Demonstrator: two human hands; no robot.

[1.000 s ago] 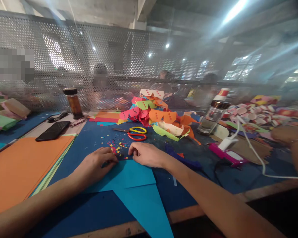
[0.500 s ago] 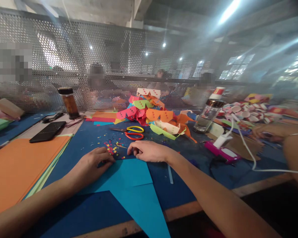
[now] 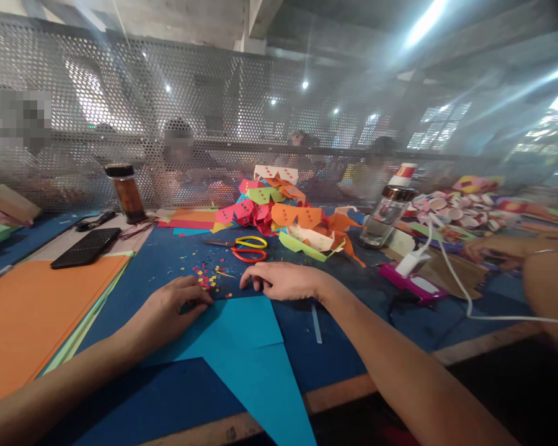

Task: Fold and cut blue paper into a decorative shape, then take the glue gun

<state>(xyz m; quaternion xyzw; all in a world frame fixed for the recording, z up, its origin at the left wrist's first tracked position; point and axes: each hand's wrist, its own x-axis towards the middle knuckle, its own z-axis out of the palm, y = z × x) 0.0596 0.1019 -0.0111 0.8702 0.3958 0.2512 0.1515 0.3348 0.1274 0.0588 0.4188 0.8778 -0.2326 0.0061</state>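
A large folded sheet of blue paper (image 3: pixel 242 328) lies in front of me, its lower point hanging past the table's front edge. At its upper left, my left hand (image 3: pixel 172 310) is curled, thumb and finger closed at the paper's edge. My right hand (image 3: pixel 283 282) rests along the top edge, fingers bent down and slightly apart, with nothing visible in them. Just beyond my hands are small coloured paper bits (image 3: pixel 207 275) and scissors (image 3: pixel 244 248) with one yellow and one red handle. My fingertips partly hide the paper's top edge.
Left are orange sheets (image 3: pixel 41 303), a black phone (image 3: pixel 86 248) and a dark-filled bottle (image 3: pixel 126 195). Folded paper shapes (image 3: pixel 288 217) are heaped ahead. To the right stand a glass bottle (image 3: pixel 385 217), a purple device (image 3: pixel 411 282) with a white cable, and another person's arm (image 3: pixel 544 272).
The whole view has shifted very slightly. Both hands stay in nearly the same place at the blue paper; the right hand's fingers have moved a little.
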